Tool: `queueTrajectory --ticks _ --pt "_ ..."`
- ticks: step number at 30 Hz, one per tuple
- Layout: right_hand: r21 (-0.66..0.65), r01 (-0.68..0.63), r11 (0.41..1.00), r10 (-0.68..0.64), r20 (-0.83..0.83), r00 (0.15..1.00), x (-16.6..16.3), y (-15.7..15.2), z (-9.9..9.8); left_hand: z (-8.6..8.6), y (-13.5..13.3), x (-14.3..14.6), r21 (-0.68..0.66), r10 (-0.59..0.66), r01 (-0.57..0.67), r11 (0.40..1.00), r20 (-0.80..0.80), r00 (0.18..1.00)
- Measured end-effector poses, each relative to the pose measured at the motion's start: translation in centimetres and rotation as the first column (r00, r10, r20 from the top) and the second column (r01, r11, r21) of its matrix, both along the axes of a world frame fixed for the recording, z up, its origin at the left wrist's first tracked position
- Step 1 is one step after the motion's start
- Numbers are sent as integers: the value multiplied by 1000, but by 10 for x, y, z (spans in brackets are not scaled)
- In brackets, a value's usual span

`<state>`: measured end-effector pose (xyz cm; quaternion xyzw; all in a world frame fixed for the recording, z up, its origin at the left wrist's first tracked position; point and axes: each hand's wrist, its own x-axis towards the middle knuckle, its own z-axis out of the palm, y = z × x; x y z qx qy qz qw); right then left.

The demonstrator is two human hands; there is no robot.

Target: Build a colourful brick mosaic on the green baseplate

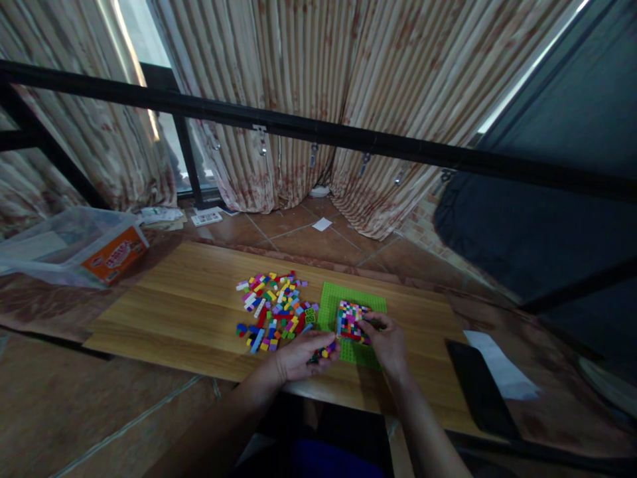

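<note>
A green studded baseplate [328, 302] lies on the wooden board, with a block of many-coloured toy bricks [351, 317] built up at its middle. My right hand [385, 335] is over the right side of that block, fingers bent down onto it; whether a brick is between the fingertips is hidden. Beside the plate's left edge, my left hand [307, 354] is cupped palm up, fingers curled around several small toy bricks [326, 352], yellow and dark ones among them. Left of the plate spreads a loose pile of bricks [279, 305] in mixed colours.
The wooden board [164, 305] runs across the front. A clear plastic bin [74, 245] with an orange label stands at the far left. At the right lie a black flat object [480, 385] and white paper [502, 368]. A black metal rail [318, 129] crosses before the curtains [298, 60].
</note>
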<state>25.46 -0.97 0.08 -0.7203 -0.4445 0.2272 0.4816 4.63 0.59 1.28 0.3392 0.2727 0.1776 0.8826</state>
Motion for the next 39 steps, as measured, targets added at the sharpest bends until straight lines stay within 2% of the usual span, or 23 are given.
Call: queueTrajectory --ticks 5,10,18,20,23,25,26,28,31,39 --pt "-25 20 999 -24 -183 983 -2 2 -5 -1 0 0 12 12 -12 1000 -36 999" --pt "-8 10 1000 -12 -237 972 -5 3 -1 -2 0 1 22 11 -11 1000 -15 1000" --pt "16 3 1000 1 -235 972 -5 0 -2 -3 -1 1 -51 38 -37 998 10 999" --pt "22 4 1000 0 -187 982 -5 -6 -1 -4 -1 1 -65 53 -52 997 16 998" --pt "106 40 994 -39 -13 999 -14 -20 6 -5 -1 2 -79 73 -71 994 27 997" --pt "168 8 986 -19 64 998 -27 -31 13 -5 -2 3 -79 81 -79 994 31 996" --pt "173 -47 984 35 69 997 -35 -37 16 -4 -2 3 -79 88 -86 993 32 996" --pt "162 -164 973 154 75 985 -52 -46 23 -4 -2 3 -79 109 -107 991 29 994" --pt "117 -256 960 241 127 962 -72 -54 29 -5 -1 3 -86 139 -137 987 9 990" --pt "15 -219 976 211 214 954 -83 -51 36 -10 -4 6 -86 200 -206 975 -73 977"
